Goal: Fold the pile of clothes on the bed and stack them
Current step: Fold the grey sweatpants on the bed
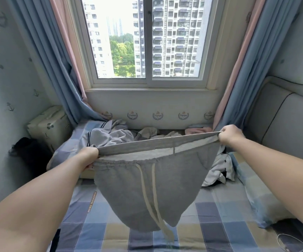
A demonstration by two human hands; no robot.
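**Grey drawstring bottoms stretched between my two hands**

I hold the grey drawstring bottoms (pixel 147 193) up by the waistband, above the bed (pixel 219 215) and in front of the window (pixel 147 39). My left hand (pixel 89 157) grips one end of the gathered elastic band, and my right hand (pixel 229 134) pinches the other end, a little higher. The fingers (pixel 222 136) of both hands are curled tight round the cloth. The band is pulled open into a long taut slit that shows a paler, fleecy lining. The outer knit is soft, matte and heathered. Two flat cream drawstrings (pixel 147 188) dangle down the front. The rest of the garment sags in a rounded pouch, just clear of the checked sheet of blue, beige and grey squares.

Behind it, the unfolded pile lies crumpled against the wall: a light grey garment with dark stripes (pixel 107 135), a rumpled white piece (pixel 218 168) and a pink one (pixel 196 130)
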